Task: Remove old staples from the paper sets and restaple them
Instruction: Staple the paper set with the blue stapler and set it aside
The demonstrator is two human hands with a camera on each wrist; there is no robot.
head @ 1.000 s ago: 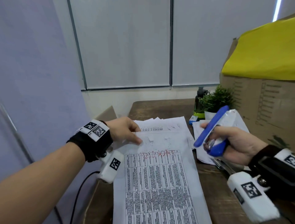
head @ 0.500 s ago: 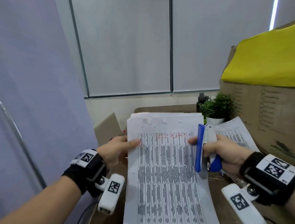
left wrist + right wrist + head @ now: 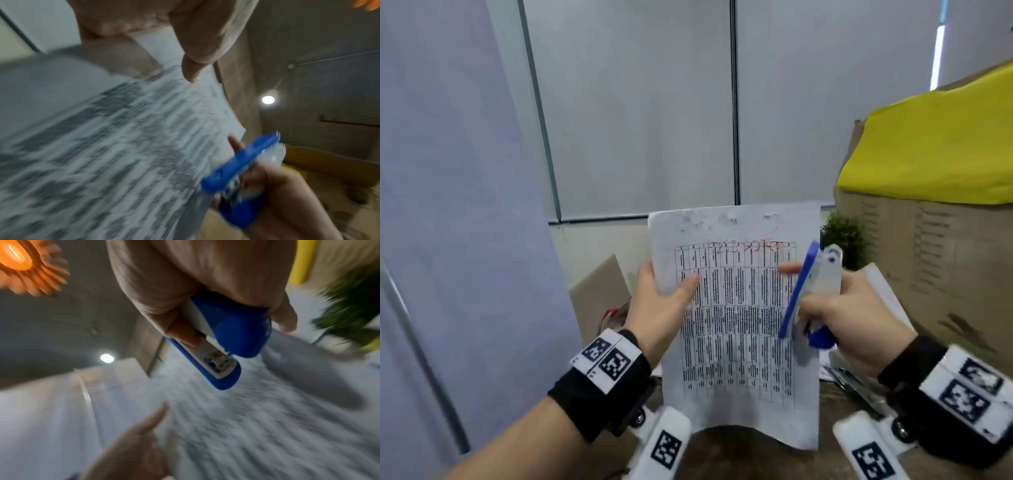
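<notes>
A set of printed sheets [image 3: 736, 308] with a table of text stands almost upright above the desk, its bottom edge curling near the desk top. My left hand [image 3: 664, 301] grips its left edge, thumb on the front. My right hand [image 3: 852, 318] holds a blue and white stapler [image 3: 808, 291] at the paper's right edge, with one fingertip stretched onto the sheet. The wrist views are blurred; the sheets [image 3: 123, 146] and stapler [image 3: 246, 170] show in the left one, the stapler [image 3: 218, 344] in my palm in the right one. The top margin bears torn marks.
A big cardboard box [image 3: 928, 260] with a yellow cover stands at the right, a small green plant [image 3: 842, 236] beside it. More papers [image 3: 883, 291] and a metal tool [image 3: 859, 383] lie on the dark wooden desk [image 3: 756, 455] under my right hand. Blinds fill the background.
The paper set has been lifted off the desk and tipped upright toward me. My right hand brought the stapler from the right side up against the paper's right edge.
</notes>
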